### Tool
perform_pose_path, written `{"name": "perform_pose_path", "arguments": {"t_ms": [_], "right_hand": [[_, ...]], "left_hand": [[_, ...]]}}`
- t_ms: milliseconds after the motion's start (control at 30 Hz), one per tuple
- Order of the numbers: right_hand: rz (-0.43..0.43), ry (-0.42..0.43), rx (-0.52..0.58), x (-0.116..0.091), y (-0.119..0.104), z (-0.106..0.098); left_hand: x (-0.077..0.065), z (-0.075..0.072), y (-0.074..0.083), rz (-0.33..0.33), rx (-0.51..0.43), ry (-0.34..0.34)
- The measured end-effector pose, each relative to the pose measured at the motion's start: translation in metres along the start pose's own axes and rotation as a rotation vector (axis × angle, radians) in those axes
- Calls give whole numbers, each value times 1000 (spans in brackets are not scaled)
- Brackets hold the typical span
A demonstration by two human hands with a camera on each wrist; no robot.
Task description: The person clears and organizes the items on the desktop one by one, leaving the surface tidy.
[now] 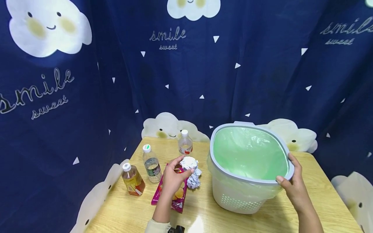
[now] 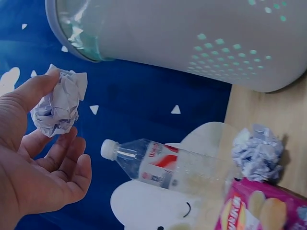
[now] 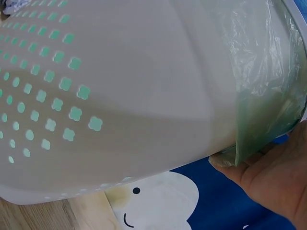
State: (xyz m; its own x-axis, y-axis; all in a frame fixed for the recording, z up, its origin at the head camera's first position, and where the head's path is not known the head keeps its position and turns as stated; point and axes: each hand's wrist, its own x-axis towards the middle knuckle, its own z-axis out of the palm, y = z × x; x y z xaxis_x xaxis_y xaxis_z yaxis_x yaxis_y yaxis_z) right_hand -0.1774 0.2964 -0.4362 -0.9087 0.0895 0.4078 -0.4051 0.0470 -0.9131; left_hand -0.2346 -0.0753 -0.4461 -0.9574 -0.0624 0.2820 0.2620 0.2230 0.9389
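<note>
My left hand [image 1: 172, 179] pinches a crumpled white paper ball [image 2: 60, 103] between thumb and fingers, held above the table. Beyond it, a second crumpled paper ball [image 2: 258, 152] lies on the table against a purple snack bag [image 1: 178, 204]. On the right stands a pale waste bin [image 1: 230, 191] with a grey rim and a green plastic liner [image 1: 250, 152] folded over its edge. My right hand [image 1: 297, 191] grips the rim at the bin's right side, thumb on the near edge. In the right wrist view, the liner's loose edge partly covers the fingers.
Left of the snack bag are a clear water bottle [image 1: 152, 168] and a bottle of amber drink [image 1: 134, 182], both upright. Another clear bottle [image 1: 185, 144] stands farther back. A dark blue curtain [image 1: 186, 74] with clouds hangs behind the wooden table [image 1: 116, 213].
</note>
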Motion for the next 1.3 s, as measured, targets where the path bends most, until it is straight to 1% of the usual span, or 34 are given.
{"name": "perform_pose_path", "arguments": {"t_ms": [100,233,367,467,600,667,767,800,900,1000,1033,1100,1300], "right_hand": [[3,-2,-3,1,0,1],[3,2,0,0,-1,1],[1,6,2,-1,0,0],[1,4,0,-1,1,0],[-2,1,4,-1,2,0],[-8,2,1,-1,2,0],[-19,3,3,-1,0,0],[-23,4,4,-1,0,0],[-24,1,13,-1,-1,0],[-13,-6,9,-1,0,-1],[-11,-7,5,-1,0,-1],[-7,-8,-3,-1,1,-1],[-6,-7,-15,-1,0,-1]], "left_hand": [[5,0,7,24,22,2],[13,0,16,40,32,-14],[20,3,27,82,21,-18],[22,5,35,102,0,-17],[23,7,42,93,-17,-28],[24,7,45,89,-9,-34],[26,7,50,106,-2,-40],[24,6,58,103,-1,-46],[29,8,63,112,-14,-62],[34,9,68,103,-26,-72],[38,11,64,112,-35,-74],[41,13,69,114,-39,-81],[49,18,78,97,-52,-143]]}}
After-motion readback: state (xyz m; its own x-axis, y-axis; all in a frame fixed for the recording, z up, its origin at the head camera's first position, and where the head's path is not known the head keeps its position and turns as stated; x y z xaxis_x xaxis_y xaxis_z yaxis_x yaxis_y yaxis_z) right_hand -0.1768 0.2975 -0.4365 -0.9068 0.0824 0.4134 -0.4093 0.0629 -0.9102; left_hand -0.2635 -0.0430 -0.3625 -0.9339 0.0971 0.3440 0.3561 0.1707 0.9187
